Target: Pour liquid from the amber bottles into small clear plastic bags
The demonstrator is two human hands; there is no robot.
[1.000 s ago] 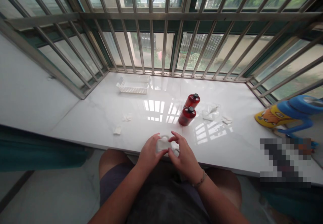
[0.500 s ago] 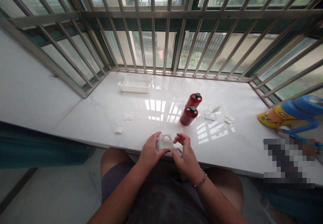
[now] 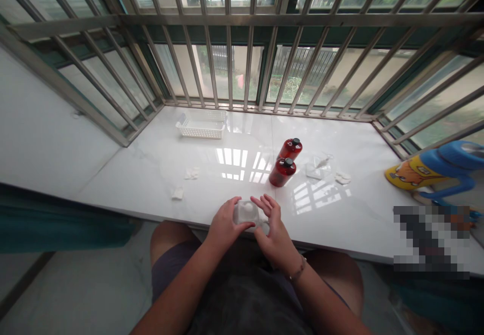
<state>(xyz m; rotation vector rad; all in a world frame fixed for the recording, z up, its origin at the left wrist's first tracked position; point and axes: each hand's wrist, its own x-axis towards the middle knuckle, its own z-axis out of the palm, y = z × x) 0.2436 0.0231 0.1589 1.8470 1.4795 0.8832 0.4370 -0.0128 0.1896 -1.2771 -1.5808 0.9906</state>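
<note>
My left hand (image 3: 227, 222) grips a small clear plastic container (image 3: 245, 212) from its left side, thumb along the near edge. Something whitish shows inside or under the container. My right hand (image 3: 274, 226) is at the container's right side, its fingers apart and stretched towards the upper right corner. Beside that palm lies a small white item (image 3: 263, 218), partly hidden by the fingers. Both hands are at the front edge of the white marble-like counter (image 3: 132, 184).
Two red bottles (image 3: 283, 172) with black caps stand beyond my right hand. A clear packet (image 3: 319, 167) and white scraps (image 3: 343, 178) lie right of them. More white scraps (image 3: 177, 193) and a white basket (image 3: 202, 126) are leftward. A blue-yellow flask (image 3: 427, 166) lies far right.
The fingers of my right hand have straightened and moved left over the container's right corner. My left hand keeps its hold.
</note>
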